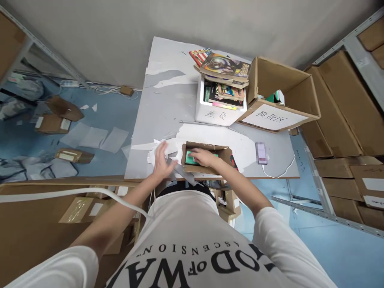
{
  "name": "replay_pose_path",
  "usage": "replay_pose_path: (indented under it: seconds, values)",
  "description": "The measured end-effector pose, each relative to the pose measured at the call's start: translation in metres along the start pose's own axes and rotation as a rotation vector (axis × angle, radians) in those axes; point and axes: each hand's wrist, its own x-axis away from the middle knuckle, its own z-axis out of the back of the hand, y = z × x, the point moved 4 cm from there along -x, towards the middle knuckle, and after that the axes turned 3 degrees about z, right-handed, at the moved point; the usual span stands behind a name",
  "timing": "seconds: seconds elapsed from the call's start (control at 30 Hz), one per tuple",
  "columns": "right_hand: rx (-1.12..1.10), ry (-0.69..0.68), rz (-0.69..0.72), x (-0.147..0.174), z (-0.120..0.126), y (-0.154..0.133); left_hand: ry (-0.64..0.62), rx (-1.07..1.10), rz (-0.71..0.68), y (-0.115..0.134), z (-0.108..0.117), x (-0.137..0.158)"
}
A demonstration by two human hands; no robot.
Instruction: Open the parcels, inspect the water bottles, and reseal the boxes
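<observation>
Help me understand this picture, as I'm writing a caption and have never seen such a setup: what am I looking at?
There is no machine here: a person works with two bare hands. The single picture comes from a camera worn on their head, looking forward and down, so their own shirt fills the bottom.

On the table stand a white bin with books and a large labelled carton. Nearer are a small open box and what looks like a phone, with a white cable.

The left hand is at some crumpled white wrapping. The right hand reaches into the small box, fingers at a green item; whether either hand grips anything is unclear.
</observation>
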Motion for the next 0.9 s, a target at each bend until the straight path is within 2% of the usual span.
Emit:
replay_pose_path:
  seconds: [0.1, 0.17, 0.23, 0.37, 0.57, 0.67, 0.9]
  values:
    - [0.107, -0.173, -0.044, -0.035, -0.014, 0.003, -0.344, -0.071, -0.422, 0.064, -0.008, 0.023]
    - [0.197, -0.209, -0.084, -0.046, -0.019, 0.006, -0.469, -0.186, -0.522, 0.088, -0.02, 0.029]
    - [0.271, -0.2, -0.107, -0.05, -0.022, 0.008, -0.507, -0.32, -0.493, 0.096, -0.035, 0.025]
    - [0.319, -0.199, -0.136, -0.049, -0.027, 0.01, -0.536, -0.452, -0.431, 0.091, -0.056, 0.017]
    - [0.325, -0.224, -0.132, -0.047, -0.025, 0.004, -0.576, -0.457, -0.396, 0.086, -0.062, 0.021]
    - [0.293, -0.16, -0.083, -0.037, -0.01, 0.006, -0.55, -0.47, -0.412, 0.086, -0.063, 0.019]
    - [0.108, 0.17, 0.059, 0.011, 0.046, 0.027, -0.489, -0.508, -0.427, 0.084, -0.069, -0.005]
